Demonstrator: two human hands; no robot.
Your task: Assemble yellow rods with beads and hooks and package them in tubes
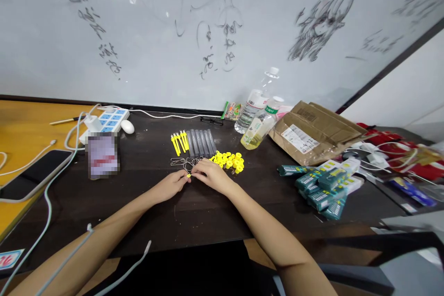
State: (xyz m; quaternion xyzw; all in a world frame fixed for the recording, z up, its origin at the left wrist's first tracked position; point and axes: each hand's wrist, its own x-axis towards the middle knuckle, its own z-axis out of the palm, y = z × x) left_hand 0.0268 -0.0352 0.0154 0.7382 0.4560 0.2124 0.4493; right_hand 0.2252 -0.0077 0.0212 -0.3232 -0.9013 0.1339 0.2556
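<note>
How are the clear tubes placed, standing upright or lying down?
Lying down: the clear tubes are lined up side by side, their lengths flat along the dark tabletop.

Dark tabletop (208,224) before me: yellow sticks (175,144) beside a row of clear tubes (201,143); bent wires (178,161) and heaped yellow pieces (229,161) near them. At right, two bottles (257,130), cardboard parcel (317,132), teal boxes (324,185); glasses (211,121) toward the back.

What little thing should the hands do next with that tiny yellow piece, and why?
Perhaps the right hand could gently guide one of the bent wires into the small yellow piece while the left hand steadies it: both hands meet at that piece, and the bent wires lie just beyond it.
</note>
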